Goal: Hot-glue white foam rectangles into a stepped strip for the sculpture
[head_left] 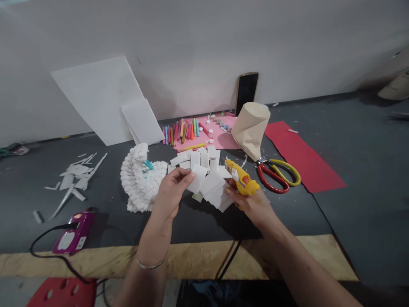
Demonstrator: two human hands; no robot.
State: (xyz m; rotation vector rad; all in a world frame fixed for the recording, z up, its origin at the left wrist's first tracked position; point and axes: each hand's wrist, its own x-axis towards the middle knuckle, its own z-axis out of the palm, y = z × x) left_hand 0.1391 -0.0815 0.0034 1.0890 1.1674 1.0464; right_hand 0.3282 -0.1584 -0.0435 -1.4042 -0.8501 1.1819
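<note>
The left hand [169, 196] has its thumb and index finger closed on one small white card [197, 177], and pinches it by the near left side. The right hand [252, 207] is at the right of it; its fingers are bent around a yellow glue gun [246, 183], and its thumb also presses on a fan of white cards [214, 188], which is in the middle, between the two hands. Just beyond the hands, more white pieces [200, 159] lie on the dark table [188, 228]. To the left of the left hand stands a white ruffled object [134, 181].

On the far right side is a beige wrapped form [251, 123], like a cup with a round top; I cannot tell if something is inside. Near it lie scissors [275, 179] with one red and one yellow handle.
</note>
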